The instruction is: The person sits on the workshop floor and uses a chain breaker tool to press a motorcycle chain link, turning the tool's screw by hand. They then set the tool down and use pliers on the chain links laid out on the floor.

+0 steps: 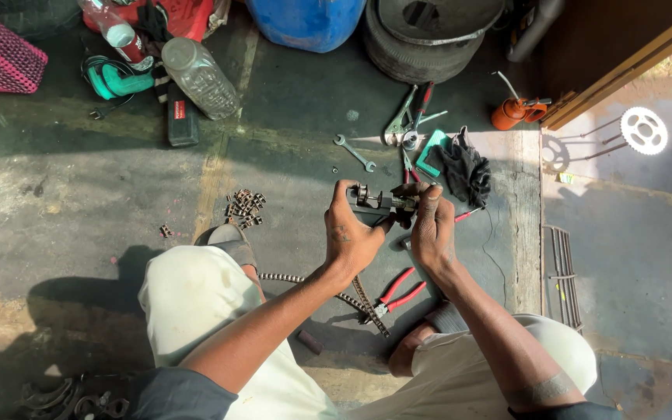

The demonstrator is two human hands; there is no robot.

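So both hands are up on a small dark metal chain tool [375, 204], held above the concrete floor [103, 202] between the knees. Left hand [351, 237] is wrapped around its body, right hand [432, 225] pinches the screw end. A drive chain [367, 299] trails down underneath, right next to red-handled pliers [398, 293]. Little pile of chain links [244, 208] off to the left, spanner [354, 152] and black rag [464, 171] just beyond.

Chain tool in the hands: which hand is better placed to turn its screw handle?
Probably the right hand: its fingertips already sit at the screw end of the chain tool, while the left hand wraps the tool's body, steadying it.
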